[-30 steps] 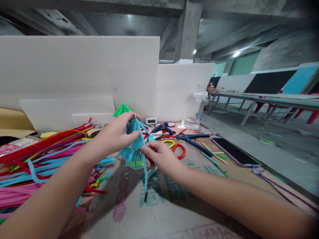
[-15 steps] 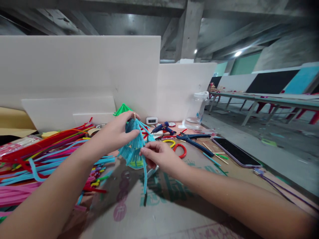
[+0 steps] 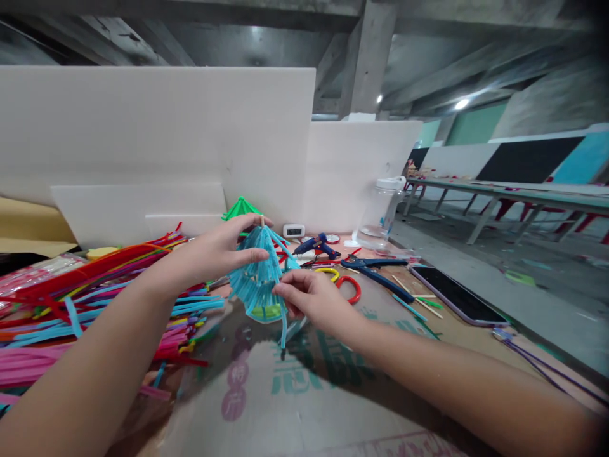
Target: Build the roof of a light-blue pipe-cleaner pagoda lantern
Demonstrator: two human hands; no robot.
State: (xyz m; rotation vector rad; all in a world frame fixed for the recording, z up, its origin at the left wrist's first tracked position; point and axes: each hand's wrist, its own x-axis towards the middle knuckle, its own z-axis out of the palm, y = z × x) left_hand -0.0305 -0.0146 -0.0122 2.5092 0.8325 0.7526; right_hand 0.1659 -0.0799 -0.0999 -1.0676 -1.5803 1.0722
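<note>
A small umbrella-shaped craft (image 3: 255, 273) of light blue pipe cleaners stands over the cardboard, with a wooden stick tip poking out at its top. My left hand (image 3: 233, 247) closes round the upper part of it from the left. On its right side my right hand (image 3: 309, 293) pinches a blue pipe cleaner (image 3: 284, 327), whose loose end hangs below the fingers. Something yellow-green (image 3: 266, 311) shows under the craft's lower edge. Behind my left hand sits a green umbrella-shaped piece (image 3: 242, 206), partly hidden.
Loose pipe cleaners (image 3: 95, 311) in many colours pile up on the left. Beyond my right hand lie a glue gun (image 3: 318, 246), red-and-yellow scissors (image 3: 349, 290), blue pliers (image 3: 375, 273) and a phone (image 3: 457, 295). A clear water bottle (image 3: 379, 216) stands before white boards (image 3: 157, 127).
The whole view has shifted slightly, so things sit a little farther right. The hanging end of the blue pipe cleaner shows shorter. Both hands keep their hold.
</note>
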